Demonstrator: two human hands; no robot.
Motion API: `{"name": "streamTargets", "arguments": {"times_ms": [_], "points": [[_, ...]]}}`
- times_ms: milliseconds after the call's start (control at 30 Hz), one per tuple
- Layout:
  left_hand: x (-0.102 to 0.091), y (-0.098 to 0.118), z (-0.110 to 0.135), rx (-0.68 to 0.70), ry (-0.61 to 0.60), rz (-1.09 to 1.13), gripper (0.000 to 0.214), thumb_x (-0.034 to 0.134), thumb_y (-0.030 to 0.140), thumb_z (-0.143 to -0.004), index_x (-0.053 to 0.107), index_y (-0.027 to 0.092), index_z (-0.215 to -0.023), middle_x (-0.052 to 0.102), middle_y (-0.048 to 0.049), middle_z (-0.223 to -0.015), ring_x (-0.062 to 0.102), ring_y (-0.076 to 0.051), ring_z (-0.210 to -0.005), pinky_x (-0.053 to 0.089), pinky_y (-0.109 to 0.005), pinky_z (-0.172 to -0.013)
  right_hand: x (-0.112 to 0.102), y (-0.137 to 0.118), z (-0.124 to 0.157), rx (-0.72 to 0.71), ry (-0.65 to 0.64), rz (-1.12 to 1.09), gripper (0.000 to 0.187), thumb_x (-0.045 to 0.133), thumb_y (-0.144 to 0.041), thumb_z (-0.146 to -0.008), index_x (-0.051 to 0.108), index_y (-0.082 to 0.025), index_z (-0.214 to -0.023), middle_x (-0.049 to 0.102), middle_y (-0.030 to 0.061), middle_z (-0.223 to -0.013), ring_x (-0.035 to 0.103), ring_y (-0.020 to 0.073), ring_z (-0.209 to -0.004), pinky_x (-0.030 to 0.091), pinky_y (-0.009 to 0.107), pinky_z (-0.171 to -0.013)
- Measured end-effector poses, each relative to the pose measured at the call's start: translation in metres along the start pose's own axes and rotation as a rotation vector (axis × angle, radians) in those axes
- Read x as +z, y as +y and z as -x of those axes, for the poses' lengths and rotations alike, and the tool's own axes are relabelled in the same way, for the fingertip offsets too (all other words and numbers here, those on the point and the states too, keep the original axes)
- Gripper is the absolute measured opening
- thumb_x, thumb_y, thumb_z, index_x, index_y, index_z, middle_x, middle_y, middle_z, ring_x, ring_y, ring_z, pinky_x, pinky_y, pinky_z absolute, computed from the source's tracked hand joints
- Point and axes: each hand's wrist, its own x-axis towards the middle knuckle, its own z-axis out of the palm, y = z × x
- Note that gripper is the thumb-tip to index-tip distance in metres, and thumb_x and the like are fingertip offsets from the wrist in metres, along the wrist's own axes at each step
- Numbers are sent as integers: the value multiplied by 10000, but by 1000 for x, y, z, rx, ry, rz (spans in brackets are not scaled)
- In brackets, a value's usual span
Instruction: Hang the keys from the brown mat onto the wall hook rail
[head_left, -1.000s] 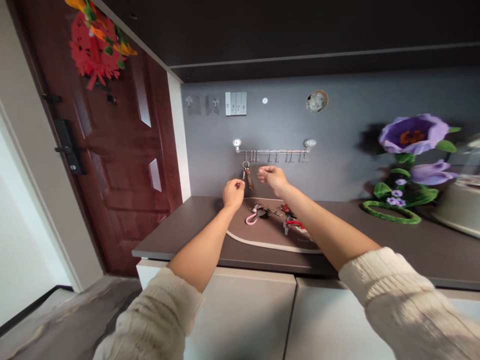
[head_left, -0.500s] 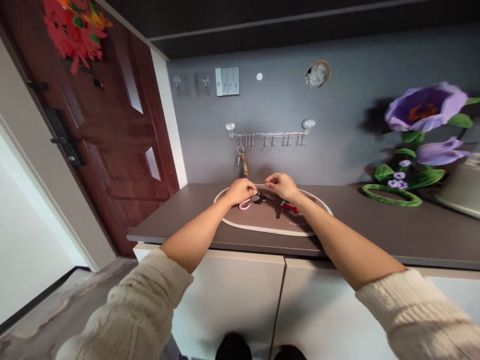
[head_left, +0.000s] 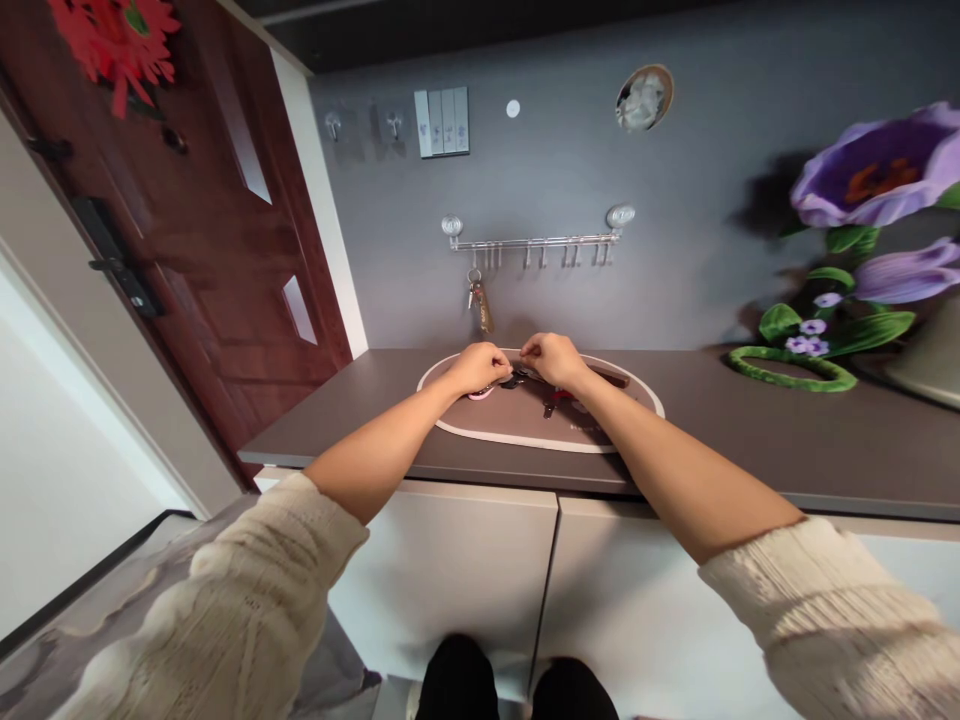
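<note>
Over the oval mat (head_left: 517, 440), my left hand (head_left: 480, 368) has its fingers pinched on a bunch of keys (head_left: 513, 381). A pink loop (head_left: 481, 394) shows just under that hand. My right hand (head_left: 555, 360) is close by on the right, thumb and fingertips pressed together. Whatever it may hold is too small to make out. Below the right hand a red item (head_left: 560, 394) lies on the mat, with a small dark piece (head_left: 549, 411) beside it. My right hand and forearm partly cover these things.
A clear hook rail (head_left: 536, 242) is fixed to the grey wall, with a key ring and brown tag (head_left: 483, 305) hanging at its left. Purple flowers (head_left: 862, 190) with a green base stand at the right. A dark red door (head_left: 217, 220) is at the left.
My right hand has come nearer to my left, narrowing the gap between the fingertips. The left stays at the keys. The camera view has tilted down, so the wall sits higher in the picture.
</note>
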Motion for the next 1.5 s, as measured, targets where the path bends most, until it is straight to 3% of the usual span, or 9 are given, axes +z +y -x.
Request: {"name": "streamTargets", "arguments": {"times_ms": [133,467,733,967,1133,1333,1500], "points": [[1,-1,-1,-45,-2,12,126,581,226,-597,678,157,-553,619,-15,-562,526,-118,-580,378,-217,-594,0,-1,0,4,5,16,121,603,-158,-679,665,-180,-781,662,43,-722,585,143,-686,403,227,-652],[-16,7,-1,32,21,-158,163,512,194,-645,656,128,-603,617,-26,-630,516,-111,-607,357,-223,-589,-3,-4,3,-4,-18,84,152,585,-193,-705,659,-159,-834,667,42,-754,590,126,-699,410,203,-667],[-24,20,3,-147,67,233,119,551,207,-640,626,115,-650,583,-12,-589,484,-90,-530,369,-224,-541,-4,-6,4,-15,-24,69,142,574,-161,-701,660,-163,-814,668,51,-805,586,132,-723,403,212,-684],[-26,14,-1,-178,161,577,128,609,240,-602,618,122,-652,588,-12,-618,508,-98,-590,386,-245,-627,-4,-7,4,-47,-17,46,112,574,-165,-694,655,-170,-771,659,34,-733,569,124,-663,400,214,-650],[-28,11,-5,-197,176,740,103,600,220,-583,604,122,-614,541,14,-554,453,-73,-538,353,-230,-594,-5,-11,5,-20,-17,-26,101,568,-189,-700,648,-167,-758,653,32,-714,559,116,-641,396,213,-635],[-35,17,-1,-181,132,939,79,574,197,-585,569,119,-602,528,7,-572,470,-81,-564,354,-222,-568,-5,-14,6,4,53,-212,125,550,-258,-722,631,-166,-747,646,30,-716,553,125,-652,402,247,-665],[-40,25,3,-118,73,1021,72,563,178,-610,547,113,-584,522,3,-605,468,-75,-590,363,-218,-602,-6,-17,5,-48,96,-514,193,546,-329,-723,615,-161,-788,648,39,-809,558,140,-741,411,280,-731]]}}
